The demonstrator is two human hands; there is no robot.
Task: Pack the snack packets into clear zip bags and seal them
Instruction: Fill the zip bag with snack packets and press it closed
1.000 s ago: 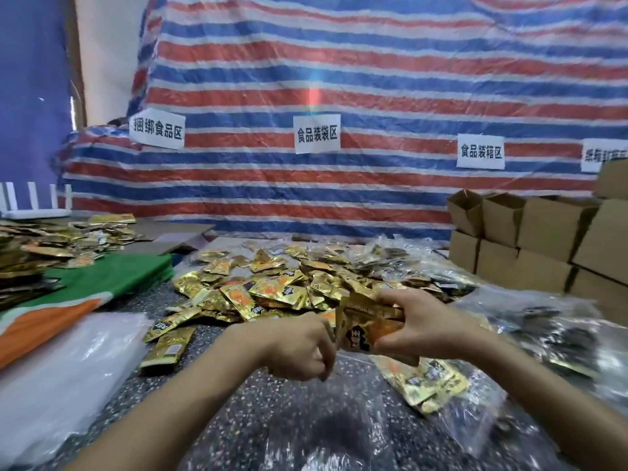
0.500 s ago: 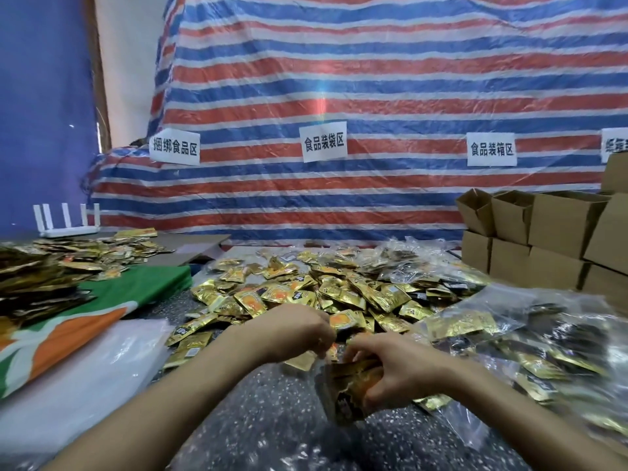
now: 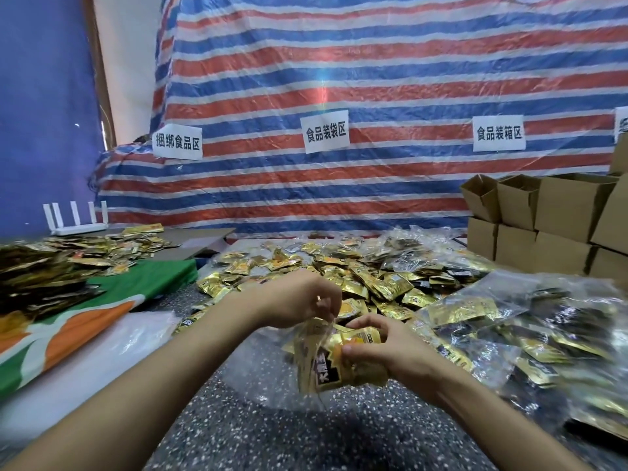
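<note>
A clear zip bag (image 3: 319, 365) hangs just above the speckled table (image 3: 258, 436) at the centre, with several gold snack packets (image 3: 339, 362) inside it. My left hand (image 3: 299, 302) pinches the bag's top edge from above. My right hand (image 3: 390, 351) grips the packets at the bag's mouth, thumb and fingers curled round them. Behind my hands lies a wide heap of loose gold packets (image 3: 356, 273).
Filled clear bags (image 3: 530, 338) pile up at the right. Open cardboard boxes (image 3: 543, 215) stand stacked at the back right. At the left lie a stack of empty clear bags (image 3: 88, 362), a green and orange cloth (image 3: 102, 307) and more packets (image 3: 44, 270). A striped tarp (image 3: 373, 79) hangs behind.
My right hand has brought the bundle of packets down and into the clear bag. My left hand has lifted the bag's top edge. The camera has tilted up slightly.
</note>
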